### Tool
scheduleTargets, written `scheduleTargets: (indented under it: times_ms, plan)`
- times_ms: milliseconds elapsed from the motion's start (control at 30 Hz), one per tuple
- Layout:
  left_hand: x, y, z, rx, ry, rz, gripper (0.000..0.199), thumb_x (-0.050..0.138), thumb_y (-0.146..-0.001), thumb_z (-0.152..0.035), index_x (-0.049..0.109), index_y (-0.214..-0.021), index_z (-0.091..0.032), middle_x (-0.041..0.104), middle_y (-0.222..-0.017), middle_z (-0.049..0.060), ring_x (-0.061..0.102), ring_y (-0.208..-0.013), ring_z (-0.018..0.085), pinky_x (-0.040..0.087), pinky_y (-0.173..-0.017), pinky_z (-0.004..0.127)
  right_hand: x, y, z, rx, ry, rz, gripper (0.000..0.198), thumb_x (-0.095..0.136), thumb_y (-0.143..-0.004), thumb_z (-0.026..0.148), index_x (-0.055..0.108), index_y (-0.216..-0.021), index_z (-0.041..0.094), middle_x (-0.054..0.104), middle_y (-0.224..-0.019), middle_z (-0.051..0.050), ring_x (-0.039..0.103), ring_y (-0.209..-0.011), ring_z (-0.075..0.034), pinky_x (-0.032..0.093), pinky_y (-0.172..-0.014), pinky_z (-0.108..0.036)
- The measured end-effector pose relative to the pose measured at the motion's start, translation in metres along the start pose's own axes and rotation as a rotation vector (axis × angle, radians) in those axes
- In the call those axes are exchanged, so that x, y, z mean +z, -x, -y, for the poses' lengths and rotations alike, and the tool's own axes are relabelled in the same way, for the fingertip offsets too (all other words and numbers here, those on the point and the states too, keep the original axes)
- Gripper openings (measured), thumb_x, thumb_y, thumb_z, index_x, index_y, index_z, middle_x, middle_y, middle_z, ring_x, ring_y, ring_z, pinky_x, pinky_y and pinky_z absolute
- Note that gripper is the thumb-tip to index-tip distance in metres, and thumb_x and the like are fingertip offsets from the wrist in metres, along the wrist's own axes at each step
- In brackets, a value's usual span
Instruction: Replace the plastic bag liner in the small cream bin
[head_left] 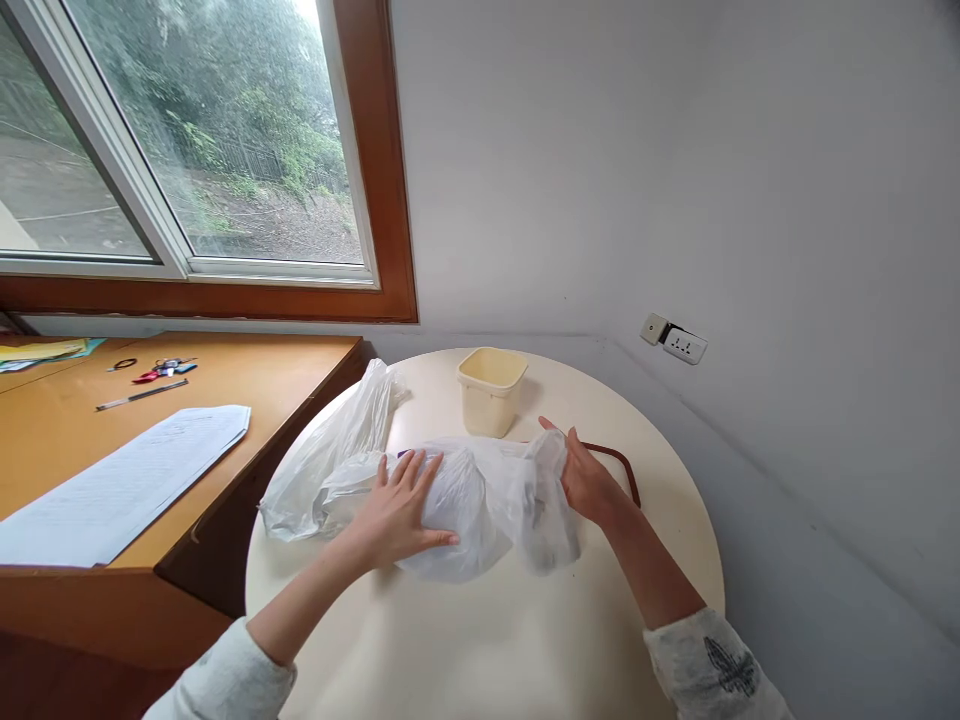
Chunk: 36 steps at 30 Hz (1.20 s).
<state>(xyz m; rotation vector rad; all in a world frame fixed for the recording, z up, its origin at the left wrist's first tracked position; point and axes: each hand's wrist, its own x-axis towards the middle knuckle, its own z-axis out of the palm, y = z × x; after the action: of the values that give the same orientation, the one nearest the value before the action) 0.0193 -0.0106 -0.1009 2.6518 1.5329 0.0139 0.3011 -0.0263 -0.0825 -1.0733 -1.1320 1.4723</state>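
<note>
A translucent white plastic bag [461, 515] lies bunched across the middle of the round table. My left hand [401, 510] rests on its left part, palm down with the fingers spread. At the bag's right end, my right hand [589, 475] has the loose, raised plastic between its thumb and fingers; some of those fingers are hidden behind the bag. What the bag contains cannot be made out. A second crumpled plastic bag [341, 450] sits to the left, close to my left hand. Just beyond the bags stands a cream square tub [491, 395] without a lid.
A dark red curved rim [626, 470] shows behind my right forearm. The round white table [480, 650] stands against the wall. On the wooden desk [300, 365] to the left are papers [127, 490], a pen [142, 395] and small items. A wall socket [684, 345] is at right.
</note>
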Motion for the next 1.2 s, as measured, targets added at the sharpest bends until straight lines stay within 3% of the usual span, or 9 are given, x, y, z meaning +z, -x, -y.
scheduleTargets:
  times_ms: [100,167,300,400,500,567,733,967,1200]
  plan:
    - [0.009,-0.005,-0.004,0.035,-0.021,-0.001,0.102,0.036,-0.063,-0.080,0.017,-0.142,-0.018,0.020,-0.146,0.019,0.010,-0.135,0.038,0.001,-0.104,0.060,-0.008,-0.015,-0.001,0.067,-0.119,-0.049,0.068,0.035,-0.081,0.063,0.028,-0.138,0.025,0.059,-0.113,-0.011,0.060,-0.098,-0.021,0.049,-0.081,-0.039]
    - [0.014,-0.010,-0.005,0.052,-0.027,-0.002,0.099,0.035,-0.065,-0.080,0.019,-0.141,-0.020,0.020,-0.146,0.019,0.011,-0.135,0.037,0.000,-0.103,0.060,-0.011,-0.022,0.001,0.034,-0.120,-0.211,0.063,0.044,-0.080,0.056,0.035,-0.134,0.025,0.055,-0.120,-0.010,0.057,-0.104,-0.021,0.049,-0.083,-0.035]
    - [0.016,-0.018,-0.006,0.078,-0.021,0.044,0.091,0.034,-0.068,-0.078,0.026,-0.140,-0.022,0.027,-0.144,0.019,0.017,-0.134,0.037,-0.002,-0.102,0.061,0.014,-0.011,0.019,-0.313,0.174,-0.473,0.047,0.045,-0.083,0.044,0.047,-0.125,0.025,0.052,-0.125,-0.006,0.044,-0.119,-0.019,0.036,-0.099,-0.034]
    - [0.012,-0.021,-0.009,0.093,-0.020,0.075,0.086,0.037,-0.070,-0.074,0.034,-0.136,-0.019,0.034,-0.140,0.020,0.023,-0.131,0.038,0.000,-0.101,0.063,0.062,0.014,0.023,-0.565,0.409,-0.272,0.041,0.039,-0.088,0.038,0.046,-0.126,0.023,0.047,-0.130,-0.005,0.040,-0.123,-0.018,0.028,-0.105,-0.035]
    - [0.008,-0.021,-0.011,0.121,0.007,0.064,0.064,0.047,-0.076,-0.057,0.047,-0.128,-0.020,0.041,-0.136,0.019,0.029,-0.128,0.039,0.005,-0.101,0.064,0.106,0.026,0.002,-0.536,0.596,0.182,0.047,0.032,-0.092,0.037,0.030,-0.137,0.024,0.030,-0.144,-0.002,0.024,-0.133,-0.017,0.019,-0.110,-0.035]
    - [0.008,-0.020,-0.012,0.155,0.026,0.057,0.049,0.050,-0.077,-0.045,0.053,-0.121,-0.025,0.045,-0.134,0.015,0.031,-0.127,0.038,0.008,-0.100,0.065,0.119,0.018,-0.021,-0.439,0.660,0.316,0.054,0.028,-0.092,0.041,0.016,-0.142,0.024,0.017,-0.149,-0.001,0.011,-0.137,-0.018,0.009,-0.112,-0.040]
    - [0.009,-0.021,-0.012,0.154,-0.004,0.088,0.058,0.050,-0.074,-0.054,0.050,-0.124,-0.026,0.046,-0.133,0.014,0.033,-0.126,0.036,0.006,-0.100,0.065,0.103,-0.025,-0.072,-0.262,0.730,0.202,0.060,0.021,-0.092,0.048,0.009,-0.143,0.019,0.014,-0.149,-0.006,0.007,-0.137,-0.020,0.006,-0.111,-0.045]
    - [0.011,-0.025,-0.012,0.159,-0.010,0.154,0.077,0.032,-0.074,-0.072,0.041,-0.131,-0.021,0.040,-0.137,0.017,0.032,-0.127,0.036,0.005,-0.100,0.066,0.072,-0.047,-0.094,-0.164,0.974,0.152,0.059,0.021,-0.092,0.046,0.029,-0.138,0.011,0.026,-0.145,-0.012,0.017,-0.136,-0.023,0.017,-0.110,-0.043]
    - [0.008,-0.025,-0.013,0.155,0.006,0.173,0.089,0.030,-0.067,-0.080,0.034,-0.136,-0.024,0.042,-0.136,0.016,0.032,-0.127,0.035,0.004,-0.102,0.062,0.054,-0.052,-0.095,-0.321,1.262,-0.009,0.045,0.025,-0.093,0.032,0.042,-0.131,0.015,0.038,-0.139,-0.010,0.033,-0.128,-0.020,0.036,-0.100,-0.035]
